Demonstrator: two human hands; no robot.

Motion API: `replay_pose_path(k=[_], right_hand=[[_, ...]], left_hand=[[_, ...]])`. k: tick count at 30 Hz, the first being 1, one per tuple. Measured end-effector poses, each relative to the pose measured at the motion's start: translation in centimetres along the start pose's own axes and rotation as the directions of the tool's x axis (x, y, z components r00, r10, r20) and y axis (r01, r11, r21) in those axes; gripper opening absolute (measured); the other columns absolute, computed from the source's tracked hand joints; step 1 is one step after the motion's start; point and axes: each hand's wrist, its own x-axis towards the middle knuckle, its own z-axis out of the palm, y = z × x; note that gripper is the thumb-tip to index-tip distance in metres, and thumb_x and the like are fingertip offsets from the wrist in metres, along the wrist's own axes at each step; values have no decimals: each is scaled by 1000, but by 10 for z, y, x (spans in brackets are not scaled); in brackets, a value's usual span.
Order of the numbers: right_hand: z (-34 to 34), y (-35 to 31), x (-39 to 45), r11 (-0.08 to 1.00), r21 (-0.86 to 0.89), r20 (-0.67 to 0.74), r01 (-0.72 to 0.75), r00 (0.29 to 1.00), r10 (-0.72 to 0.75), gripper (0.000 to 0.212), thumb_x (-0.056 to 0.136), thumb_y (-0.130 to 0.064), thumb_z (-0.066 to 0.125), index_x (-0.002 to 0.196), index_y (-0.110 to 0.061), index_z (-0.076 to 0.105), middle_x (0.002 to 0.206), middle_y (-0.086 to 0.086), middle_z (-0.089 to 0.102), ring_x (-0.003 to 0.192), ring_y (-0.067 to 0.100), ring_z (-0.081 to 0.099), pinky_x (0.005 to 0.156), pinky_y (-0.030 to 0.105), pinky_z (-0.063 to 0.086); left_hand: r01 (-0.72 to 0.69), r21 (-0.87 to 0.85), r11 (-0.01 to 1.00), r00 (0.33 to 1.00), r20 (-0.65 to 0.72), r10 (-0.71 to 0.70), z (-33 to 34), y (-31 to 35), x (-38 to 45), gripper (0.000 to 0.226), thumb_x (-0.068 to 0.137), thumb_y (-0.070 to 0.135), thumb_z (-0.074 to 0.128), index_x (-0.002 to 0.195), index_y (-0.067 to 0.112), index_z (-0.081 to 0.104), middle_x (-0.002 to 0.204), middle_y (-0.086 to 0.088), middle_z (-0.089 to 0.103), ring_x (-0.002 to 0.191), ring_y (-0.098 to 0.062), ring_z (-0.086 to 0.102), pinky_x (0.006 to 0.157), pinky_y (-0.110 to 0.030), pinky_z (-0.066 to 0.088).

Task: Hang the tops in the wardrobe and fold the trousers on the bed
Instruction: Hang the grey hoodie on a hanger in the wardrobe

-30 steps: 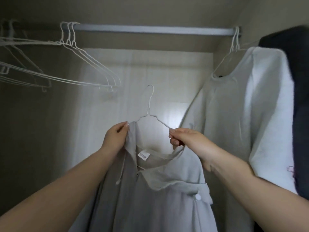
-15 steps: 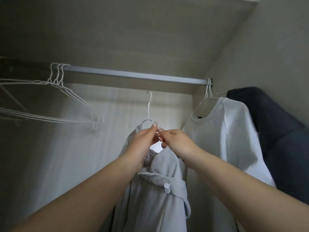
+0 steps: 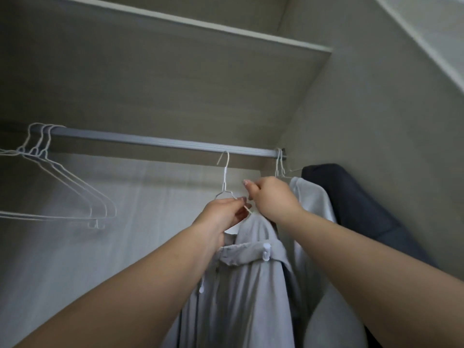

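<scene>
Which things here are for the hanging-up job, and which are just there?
For the job: grey shirt, its wire hanger, rail, left hand, right hand.

Just there: empty hangers, white top, dark garment, shelf.

**Inside the wardrobe: rail, hangers and tops**

A straight metal wardrobe rail (image 3: 160, 141) runs left to right under a flat wooden shelf (image 3: 175, 59). At its left end hang three empty thin white wire hangers (image 3: 75, 192), bunched together. Right of centre, the hook of a thin white wire hanger (image 3: 225, 172) sits just below the rail, carrying a pale grey buttoned shirt (image 3: 248, 285) that hangs beneath it. The left hand (image 3: 223, 214) and right hand (image 3: 272, 198) meet at that hanger's shoulder, above the shirt's collar. Behind the right hand, at the rail's right end, hangs a white short-sleeved top (image 3: 313, 204), and beyond it, against the right wall, a dark navy garment (image 3: 356, 209).
</scene>
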Motion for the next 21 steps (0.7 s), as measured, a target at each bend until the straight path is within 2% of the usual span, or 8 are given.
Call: replay_pose_path(k=[3, 5, 9, 12, 14, 16, 19, 21], right_hand=[[-9, 10, 18, 997, -72, -90, -30, 996, 23, 45, 99, -41, 39, 91, -6, 66, 96, 17, 69, 96, 32, 61, 73, 31, 39], [-12, 17, 27, 991, -118, -108, -59, 993, 46, 45, 100, -42, 38, 93, -6, 64, 100, 18, 67, 99, 33, 60, 71, 30, 36], [-15, 25, 37, 982, -165, -82, -91, 994, 78, 44, 99, -42, 39, 90, -6, 64, 101, 18, 67, 97, 33, 61, 70, 30, 37], [-20, 27, 45, 975, -199, -71, -103, 993, 90, 41, 98, -41, 40, 94, -8, 65, 102, 17, 67, 97, 32, 62, 72, 31, 41], [-23, 28, 52, 970, -221, -37, -100, 995, 94, 37, 97, -38, 42, 90, -8, 64, 101, 17, 67, 96, 31, 62, 70, 30, 40], [-26, 32, 57, 972, -215, 9, -99, 995, 103, 34, 97, -38, 45, 80, -11, 58, 95, 17, 65, 94, 30, 61, 71, 28, 38], [-30, 36, 60, 977, -178, 87, -121, 987, 139, 32, 97, -32, 47, 77, -10, 57, 86, 15, 59, 91, 26, 59, 71, 26, 38], [-35, 39, 58, 983, -103, 104, -154, 981, 164, 32, 98, -33, 45, 97, -7, 64, 101, 19, 63, 97, 28, 61, 70, 27, 42]], left_hand=[[8, 18, 1000, 999, 39, -9, 20, 1, 2, 21, 92, 14, 61, 72, 6, 63, 58, -8, 62, 45, -14, 57, 45, -19, 45], [16, -6, 1000, 999, 42, -15, 31, 5, 6, 22, 91, 11, 62, 71, 4, 62, 51, -9, 60, 39, -15, 55, 44, -18, 46], [3, -27, 1000, 1000, -7, -3, 40, 8, 20, 25, 93, 23, 62, 74, 6, 61, 71, -17, 60, 63, -24, 56, 70, -33, 43], [-13, -21, 1000, 1000, -11, 12, 45, 8, 31, 34, 89, 41, 63, 82, 8, 66, 82, -13, 67, 79, -24, 63, 81, -32, 48], [-7, -3, 1000, 999, 48, 7, 47, 10, 34, 55, 74, 55, 73, 100, 7, 69, 93, -13, 71, 89, -27, 68, 92, -37, 51], [3, 13, 1000, 996, 92, -5, 47, 11, 37, 77, 62, 53, 82, 118, 4, 63, 104, -15, 71, 94, -28, 69, 96, -42, 51], [41, -66, 997, 983, 180, -29, 48, 12, 41, 55, 68, 34, 81, 108, 1, 64, 88, -16, 69, 77, -26, 67, 90, -38, 53], [39, -72, 997, 982, 186, -25, 49, 14, 46, 38, 80, 24, 75, 107, 0, 63, 86, -17, 66, 74, -25, 63, 93, -41, 49]])
